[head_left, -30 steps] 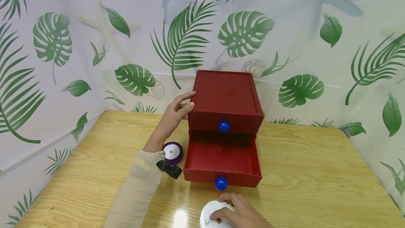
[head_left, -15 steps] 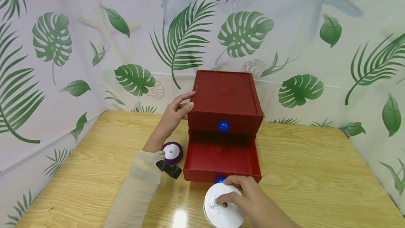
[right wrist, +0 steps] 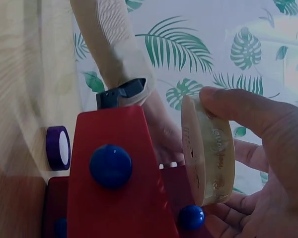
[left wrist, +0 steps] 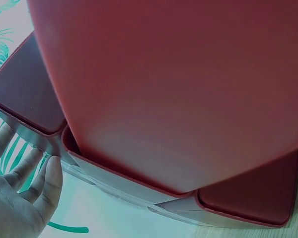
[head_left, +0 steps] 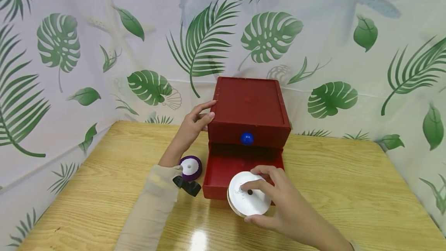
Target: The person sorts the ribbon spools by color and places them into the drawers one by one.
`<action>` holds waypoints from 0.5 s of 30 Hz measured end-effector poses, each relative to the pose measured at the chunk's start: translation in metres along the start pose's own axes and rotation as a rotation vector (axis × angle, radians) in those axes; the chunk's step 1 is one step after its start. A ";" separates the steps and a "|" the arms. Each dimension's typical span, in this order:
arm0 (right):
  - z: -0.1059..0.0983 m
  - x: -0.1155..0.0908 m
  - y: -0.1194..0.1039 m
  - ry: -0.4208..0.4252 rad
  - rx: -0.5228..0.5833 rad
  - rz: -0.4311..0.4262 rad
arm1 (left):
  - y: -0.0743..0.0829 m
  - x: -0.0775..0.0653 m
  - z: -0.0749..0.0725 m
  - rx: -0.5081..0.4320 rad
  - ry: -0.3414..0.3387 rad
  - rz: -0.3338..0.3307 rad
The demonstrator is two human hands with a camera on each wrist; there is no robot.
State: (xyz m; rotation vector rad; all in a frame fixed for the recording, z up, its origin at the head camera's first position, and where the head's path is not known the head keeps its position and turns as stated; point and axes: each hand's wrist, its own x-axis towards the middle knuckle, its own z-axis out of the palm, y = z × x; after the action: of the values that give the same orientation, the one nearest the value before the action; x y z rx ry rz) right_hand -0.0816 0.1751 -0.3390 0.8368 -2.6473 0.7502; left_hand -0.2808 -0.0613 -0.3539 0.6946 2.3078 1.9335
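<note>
My right hand [head_left: 287,200] grips a ribbon spool [head_left: 244,200] by its edges, thumb and fingers around it. The spool has white faces with a small centre hole; the right wrist view shows cream ribbon [right wrist: 217,158] with lettering wound on it. It hovers over the front of a pulled-out red drawer [head_left: 223,165], covering that drawer's blue knob in the head view. My left hand [head_left: 191,125] touches the left side of the red drawer cabinet [head_left: 249,102], fingers fairly straight. In the left wrist view its fingertips [left wrist: 53,166] lie against the cabinet wall.
A purple ribbon spool [head_left: 200,165] lies on the wooden table [head_left: 331,189], left of the cabinet by the left wrist. The top drawer, with its blue knob [head_left: 247,138], is closed. A leaf-patterned cloth [head_left: 324,49] hangs behind the table.
My right hand has lifted the cream ribbon spool up and forward from in front of the cabinet to over the drawer front. The left hand and the cabinet have stayed put.
</note>
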 end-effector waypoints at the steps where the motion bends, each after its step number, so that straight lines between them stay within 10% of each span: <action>1: 0.000 0.002 0.002 0.008 0.003 0.009 | 0.000 0.000 0.000 -0.001 0.000 0.001; 15: 0.007 0.025 0.024 -0.002 0.058 0.118 | 0.000 0.000 -0.001 -0.006 -0.003 0.001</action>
State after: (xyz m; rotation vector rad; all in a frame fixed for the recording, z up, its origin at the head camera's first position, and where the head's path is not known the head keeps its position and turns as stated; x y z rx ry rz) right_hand -0.1166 0.1765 -0.3440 0.7016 -2.7079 0.8588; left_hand -0.2808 -0.0620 -0.3537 0.6975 2.3000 1.9377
